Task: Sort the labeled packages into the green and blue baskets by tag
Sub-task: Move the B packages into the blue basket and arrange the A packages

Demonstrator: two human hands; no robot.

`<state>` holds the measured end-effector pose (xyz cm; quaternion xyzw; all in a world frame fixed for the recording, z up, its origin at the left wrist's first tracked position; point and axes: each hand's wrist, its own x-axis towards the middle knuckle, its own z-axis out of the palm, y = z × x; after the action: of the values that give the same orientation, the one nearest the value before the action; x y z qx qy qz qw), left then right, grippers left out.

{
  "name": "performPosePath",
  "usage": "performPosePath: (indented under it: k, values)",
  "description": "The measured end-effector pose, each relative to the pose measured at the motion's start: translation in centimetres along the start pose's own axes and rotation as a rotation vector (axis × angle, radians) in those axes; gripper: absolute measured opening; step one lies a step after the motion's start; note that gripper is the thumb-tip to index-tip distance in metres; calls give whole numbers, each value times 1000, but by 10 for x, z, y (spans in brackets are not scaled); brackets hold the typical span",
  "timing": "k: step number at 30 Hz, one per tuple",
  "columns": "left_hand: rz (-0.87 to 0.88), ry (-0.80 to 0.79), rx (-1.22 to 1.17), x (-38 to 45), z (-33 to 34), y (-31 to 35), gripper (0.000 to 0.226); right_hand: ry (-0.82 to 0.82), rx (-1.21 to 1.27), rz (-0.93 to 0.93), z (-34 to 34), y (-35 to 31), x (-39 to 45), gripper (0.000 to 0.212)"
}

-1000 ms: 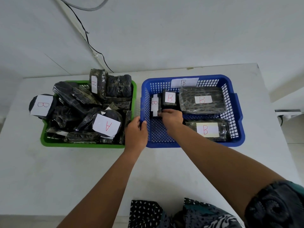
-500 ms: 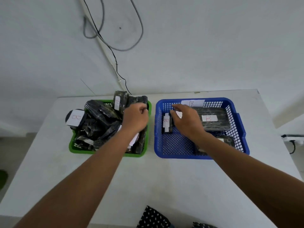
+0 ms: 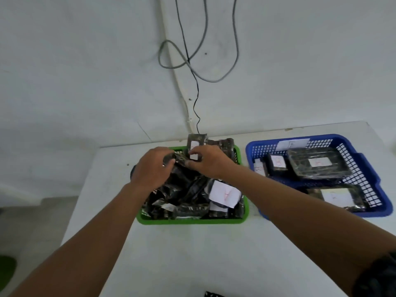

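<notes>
Left hand: I see fingers curled round a crinkly dark plastic package
Right hand: pinching the same package; over the green basket, table's far-left side
Blue basket: rigid lattice; flat labelled packets

faint red "b" shows on white tags of packages in the blue basket.

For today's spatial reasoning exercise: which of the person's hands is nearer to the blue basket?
Right. The right hand is over the green basket, on the side towards the blue basket; the left hand is farther away, over its far side.
</notes>
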<state>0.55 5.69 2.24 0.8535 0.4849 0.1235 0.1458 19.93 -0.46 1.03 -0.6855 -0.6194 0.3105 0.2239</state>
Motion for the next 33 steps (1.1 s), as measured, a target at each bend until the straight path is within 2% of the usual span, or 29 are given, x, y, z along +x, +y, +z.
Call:
performPosePath:
  k: [5,8,11,13,15,17,18,21,24,26,28,31,33]
  values:
    - [68,-69,-63,8,16,-25,32,-144,-41,117,27,0,24,48]
    - [96,-93,-89,11,23,-34,32,-101,-38,143,32,8,24,33]
    - [86,-91,-162,14,25,-38,37,20,12,133,23,5,21,23]
    - [20,-29,-261,18,22,-32,40,132,195,180,9,0,18,24]
    - [-92,32,-432,23,18,-20,41,209,539,253,-7,-5,13,23]
    - [-245,30,-721,27,14,-7,43,199,812,308,-18,-7,6,22]
    - [-319,30,-872,29,13,-2,45,186,874,318,-22,-6,3,22]
    - [-486,-37,-1167,32,14,12,43,192,1004,350,-31,1,-8,24]
    - [-550,-178,-1300,28,16,33,27,220,1049,399,-39,15,-25,24]
    - [-547,-219,-1356,24,21,53,17,252,1044,399,-46,27,-40,19]
    - [-574,-206,-1397,22,29,78,11,311,1062,412,-55,41,-57,26]
    - [-578,-193,-1383,16,45,124,14,446,1093,475,-74,66,-84,37]
    - [-562,-207,-1339,11,62,152,21,532,1114,499,-89,84,-105,35]
